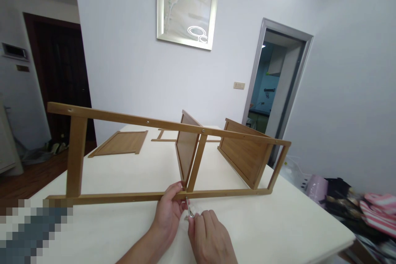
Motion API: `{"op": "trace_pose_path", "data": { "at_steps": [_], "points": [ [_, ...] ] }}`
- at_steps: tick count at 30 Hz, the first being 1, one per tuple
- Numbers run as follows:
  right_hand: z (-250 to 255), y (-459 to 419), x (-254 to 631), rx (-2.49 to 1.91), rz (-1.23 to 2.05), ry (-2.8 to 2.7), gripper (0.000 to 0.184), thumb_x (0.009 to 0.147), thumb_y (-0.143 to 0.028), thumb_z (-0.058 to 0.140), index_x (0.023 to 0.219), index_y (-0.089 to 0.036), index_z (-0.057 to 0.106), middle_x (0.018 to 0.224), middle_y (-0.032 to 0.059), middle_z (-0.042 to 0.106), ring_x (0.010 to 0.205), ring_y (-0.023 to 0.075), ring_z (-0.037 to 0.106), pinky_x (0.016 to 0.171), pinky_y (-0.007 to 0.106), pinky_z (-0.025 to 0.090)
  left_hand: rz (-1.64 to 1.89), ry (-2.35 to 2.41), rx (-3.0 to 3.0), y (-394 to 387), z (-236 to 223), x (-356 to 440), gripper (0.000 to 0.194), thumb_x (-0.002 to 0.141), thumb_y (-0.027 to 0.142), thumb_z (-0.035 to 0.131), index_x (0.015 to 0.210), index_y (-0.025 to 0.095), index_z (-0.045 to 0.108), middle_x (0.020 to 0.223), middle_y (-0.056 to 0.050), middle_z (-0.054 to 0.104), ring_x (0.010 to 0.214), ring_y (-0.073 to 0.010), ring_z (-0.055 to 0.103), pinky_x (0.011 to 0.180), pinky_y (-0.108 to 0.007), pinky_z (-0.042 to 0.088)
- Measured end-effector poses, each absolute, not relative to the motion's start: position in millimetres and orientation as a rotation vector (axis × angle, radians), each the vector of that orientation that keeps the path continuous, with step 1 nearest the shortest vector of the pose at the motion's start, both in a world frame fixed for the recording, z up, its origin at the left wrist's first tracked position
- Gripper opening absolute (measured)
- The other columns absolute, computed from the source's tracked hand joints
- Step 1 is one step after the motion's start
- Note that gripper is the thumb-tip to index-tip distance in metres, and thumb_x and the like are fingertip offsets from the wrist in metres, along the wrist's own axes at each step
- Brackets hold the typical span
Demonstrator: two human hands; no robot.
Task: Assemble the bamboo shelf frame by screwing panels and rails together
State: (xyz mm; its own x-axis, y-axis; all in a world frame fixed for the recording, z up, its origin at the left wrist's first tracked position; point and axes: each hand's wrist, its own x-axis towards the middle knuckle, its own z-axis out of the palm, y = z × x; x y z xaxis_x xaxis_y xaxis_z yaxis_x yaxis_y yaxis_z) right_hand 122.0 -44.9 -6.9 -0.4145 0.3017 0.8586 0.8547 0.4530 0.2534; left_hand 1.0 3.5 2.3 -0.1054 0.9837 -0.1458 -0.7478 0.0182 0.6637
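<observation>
Brown wood makes a long frame (123, 119), up on its edge on the white table (130, 175). 2 wood panels (244, 154) stick out behind it. The left hand (166, 219) grips the low bar (123, 198) near its middle with its fingers. The right hand (212, 237) has its fingers curled around a thin silver tool (189, 210), which points up at that bar. 1 flat panel (120, 143) lies farther back, on the left.

One broad white desk (297, 227), which bore: one brown wooden ladder-shaped frame (197, 163), stood on its long side, two upright rectangular wooden panels (244, 152) behind it; one flat brown wooden board (122, 143), left; one slender wooden frame piece (163, 140), farther back.
</observation>
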Motion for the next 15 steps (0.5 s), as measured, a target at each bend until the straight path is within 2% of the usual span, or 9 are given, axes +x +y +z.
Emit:
{"op": "trace_pose_path", "data": {
  "at_steps": [4, 7, 12, 15],
  "points": [
    [-13, -40, 116, -0.991, -0.832, -1.872, 0.025, 0.096, -0.012, 0.038, 0.074, -0.023, 0.044, 0.059, -0.0005, 0.05, 0.051, 0.0155, 0.048, 0.048, 0.03, 0.029, 1.543, 0.709, 0.43, 2, 5, 2, 0.011, 0.078, 0.015, 0.066, 0.088, 0.011, 0.068, 0.071, -0.002, 0.066, 0.055, -0.01, 0.057, 0.049, -0.021, 0.049],
    [-20, -37, 114, -1.037, -0.637, -1.858, 0.025, 0.096, -0.013, 0.036, 0.074, -0.023, 0.043, 0.058, -0.0014, 0.052, 0.048, 0.014, 0.05, 0.048, 0.027, 0.033, 1.544, 0.718, 0.426, 1, 5, 2, 0.011, 0.079, 0.014, 0.065, 0.09, 0.011, 0.068, 0.071, -0.002, 0.066, 0.055, -0.0103, 0.057, 0.05, -0.021, 0.05],
    [-22, -38, 111, -1.158, -0.082, -1.86, 0.023, 0.092, -0.018, 0.044, 0.07, -0.023, 0.044, 0.059, -0.0012, 0.056, 0.048, 0.0131, 0.052, 0.047, 0.025, 0.034, 1.53, 0.718, 0.424, 3, 3, 1, 0.013, 0.078, 0.015, 0.066, 0.09, 0.011, 0.067, 0.072, -0.002, 0.066, 0.056, -0.0104, 0.057, 0.052, -0.022, 0.051],
    [-16, -40, 108, -1.246, 0.32, -1.759, 0.028, 0.092, -0.026, 0.044, 0.064, -0.024, 0.044, 0.055, -0.0008, 0.055, 0.05, 0.0136, 0.051, 0.048, 0.025, 0.034, 1.51, 0.706, 0.424, 3, 2, 1, 0.015, 0.077, 0.017, 0.068, 0.091, 0.012, 0.067, 0.072, -0.003, 0.067, 0.055, -0.0106, 0.057, 0.053, -0.023, 0.051]
  ]
}}
